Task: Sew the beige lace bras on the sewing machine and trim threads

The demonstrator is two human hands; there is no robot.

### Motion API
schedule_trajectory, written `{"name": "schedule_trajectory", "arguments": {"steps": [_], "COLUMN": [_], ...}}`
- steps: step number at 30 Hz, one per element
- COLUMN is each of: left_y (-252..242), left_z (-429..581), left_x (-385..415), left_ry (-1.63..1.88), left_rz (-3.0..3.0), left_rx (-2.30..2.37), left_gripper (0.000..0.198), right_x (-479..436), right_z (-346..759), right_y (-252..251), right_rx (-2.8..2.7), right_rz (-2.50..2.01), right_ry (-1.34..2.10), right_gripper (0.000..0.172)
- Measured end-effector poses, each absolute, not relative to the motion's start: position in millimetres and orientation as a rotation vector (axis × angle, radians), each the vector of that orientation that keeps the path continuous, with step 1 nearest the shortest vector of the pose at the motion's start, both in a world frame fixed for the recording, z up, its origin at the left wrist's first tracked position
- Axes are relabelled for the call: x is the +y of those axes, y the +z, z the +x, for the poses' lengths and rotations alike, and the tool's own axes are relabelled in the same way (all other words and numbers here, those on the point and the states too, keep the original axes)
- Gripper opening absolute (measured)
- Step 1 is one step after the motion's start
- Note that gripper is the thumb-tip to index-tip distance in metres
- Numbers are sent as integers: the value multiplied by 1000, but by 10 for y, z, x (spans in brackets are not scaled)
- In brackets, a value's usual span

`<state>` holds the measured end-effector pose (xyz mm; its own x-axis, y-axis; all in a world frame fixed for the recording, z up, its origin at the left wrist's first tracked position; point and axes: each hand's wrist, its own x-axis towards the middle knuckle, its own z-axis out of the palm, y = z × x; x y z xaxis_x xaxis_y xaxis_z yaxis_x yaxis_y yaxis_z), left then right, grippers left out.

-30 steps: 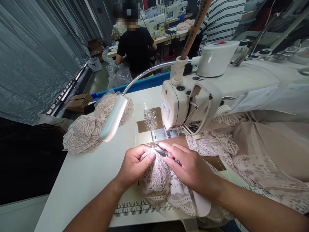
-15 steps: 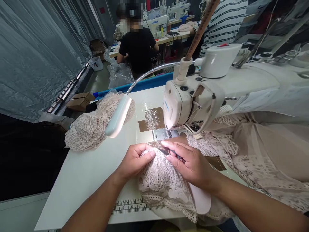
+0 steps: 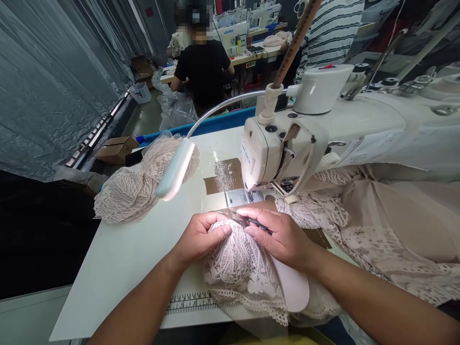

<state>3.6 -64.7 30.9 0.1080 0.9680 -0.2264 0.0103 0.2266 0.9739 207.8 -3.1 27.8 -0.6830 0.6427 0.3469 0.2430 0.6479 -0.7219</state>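
Trimming seems unfinished: near the sewing machine (image 3: 260,148), lace (image 3: 237,263) is pinched by the left hand (image 3: 201,238), snips (image 3: 261,225) are held in the right hand (image 3: 283,235); completed cuts cannot be told.

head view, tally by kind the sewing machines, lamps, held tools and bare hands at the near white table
White sewing machine: 1
Pale gooseneck lamp: 1
Slim dark metal tool: 1
Bare left hand and right hand: 2
Total: 5
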Motion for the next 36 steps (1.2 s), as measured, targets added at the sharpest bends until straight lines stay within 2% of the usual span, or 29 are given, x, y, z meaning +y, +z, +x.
{"name": "schedule_trajectory", "arguments": {"steps": [3,7,10,11,14,16,18,23,25,28,33,36], "left_y": [321,325,313,312,359,450,569,695,631,507,550,703], "left_z": [15,-17,-10,-5,2,6,39,283,353,328,138,81], "left_x": [-635,-626,-618,-614,-624,-668,-746,-875,-840,-743,-691,-738], "left_ry": [935,870,798,795,951,1094,1072,708,740,825,789,699], "left_rz": [1134,1177,1213,1236,1427,1590,1695,1628,1495,1236,991,947], "left_rx": [1234,1222,1169,1168,1362,1594,1707,1450,1320,1105,1001,948], "left_gripper": [22,24,25,24,17,12,13,31,37,35,40,41], "right_x": [-22,-18,-28,-31,-35,-30,-27,-67,-95,-115,-71,-53], "right_z": [2083,2072,2052,2044,2030,2030,2033,2030,2035,2064,2127,2126], "right_y": [301,353,360,352,321,310,312,334,329,325,406,443], "right_rx": [-2279,-2212,-2224,-2234,-2213,-2149,-2084,-1988,-1973,-1922,-1810,-1779], "right_rz": [-628,-788,-829,-815,-815,-868,-890,-707,-619,-593,-745,-672], "right_ry": [962,1217,1447,1485,1481,1445,1431,1583,1716,1803,1624,1875], "right_gripper": [27,31,22,23,34,31,25,22,26,32,29,33]}}
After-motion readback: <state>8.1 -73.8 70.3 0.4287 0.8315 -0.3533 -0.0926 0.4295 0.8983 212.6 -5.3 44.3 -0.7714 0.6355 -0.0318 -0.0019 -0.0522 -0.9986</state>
